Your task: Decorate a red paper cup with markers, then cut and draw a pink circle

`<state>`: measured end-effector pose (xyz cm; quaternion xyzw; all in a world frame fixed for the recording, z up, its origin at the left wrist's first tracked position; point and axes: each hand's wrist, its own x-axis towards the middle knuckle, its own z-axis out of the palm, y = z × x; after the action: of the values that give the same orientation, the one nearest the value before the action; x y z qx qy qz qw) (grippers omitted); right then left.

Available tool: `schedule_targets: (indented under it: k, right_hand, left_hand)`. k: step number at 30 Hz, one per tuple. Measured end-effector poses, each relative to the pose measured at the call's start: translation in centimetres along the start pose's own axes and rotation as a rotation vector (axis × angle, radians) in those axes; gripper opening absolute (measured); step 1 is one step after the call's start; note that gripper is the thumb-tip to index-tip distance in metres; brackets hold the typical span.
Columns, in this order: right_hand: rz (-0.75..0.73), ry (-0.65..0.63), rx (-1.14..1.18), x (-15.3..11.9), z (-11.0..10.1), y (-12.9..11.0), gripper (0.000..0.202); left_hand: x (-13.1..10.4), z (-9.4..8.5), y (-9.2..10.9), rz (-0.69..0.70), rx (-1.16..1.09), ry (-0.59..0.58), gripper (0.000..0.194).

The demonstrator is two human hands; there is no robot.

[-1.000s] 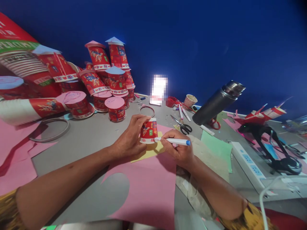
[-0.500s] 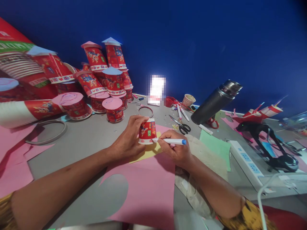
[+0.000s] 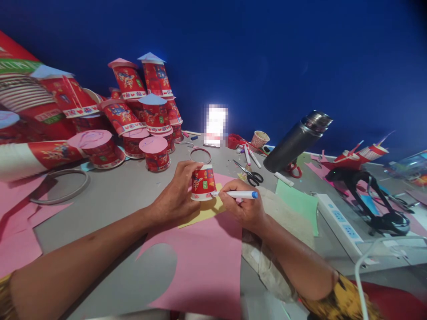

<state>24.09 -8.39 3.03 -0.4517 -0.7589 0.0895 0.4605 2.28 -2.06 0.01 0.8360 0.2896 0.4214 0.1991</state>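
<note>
L hand is part-curled around the L side of a small red printed paper cup w/ white patterned band, thumb low, fingers high; cup's upside down, wide rim at bottom, front & centre over the grey desk. Prob. gripped this way to steady it & leave the near face clear. R hand is closed in a pen pinch on a slim white plastic marker w/ blue end, held approx. level, tip at the band's lower R edge; can't tell if it's touching. Low pinch near tip prob. gives finer control. Under cup: a yellow paper piece on a pink paper sheet w/ round cut-out, maybe for protecting the desk, tho unsure. Black-handled metal scissors lie just beyond R hand, i.e. within easy reach.
</note>
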Motion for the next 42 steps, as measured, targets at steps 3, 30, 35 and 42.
schedule_targets:
  k: [3, 30, 35, 42]
  right_hand:
    - [0.017, 0.014, 0.049, 0.04, -0.06, -0.03, 0.016]
    - [0.047, 0.039, 0.096, 0.21, -0.03, -0.12, 0.015]
    - [0.063, 0.036, 0.08, 0.2, 0.12, 0.12, 0.015]
    - [0.06, 0.033, 0.092, 0.19, -0.05, -0.17, 0.016]
  left_hand:
    - [-0.09, 0.07, -0.3, 0.002, -0.014, 0.001, 0.087]
    - [-0.11, -0.08, -0.33, -0.036, -0.019, 0.005, 0.08]
    - [-0.16, -0.22, -0.2, -0.051, -0.028, -0.002, 0.082]
    - [-0.1, -0.29, -0.21, -0.071, -0.024, -0.009, 0.08]
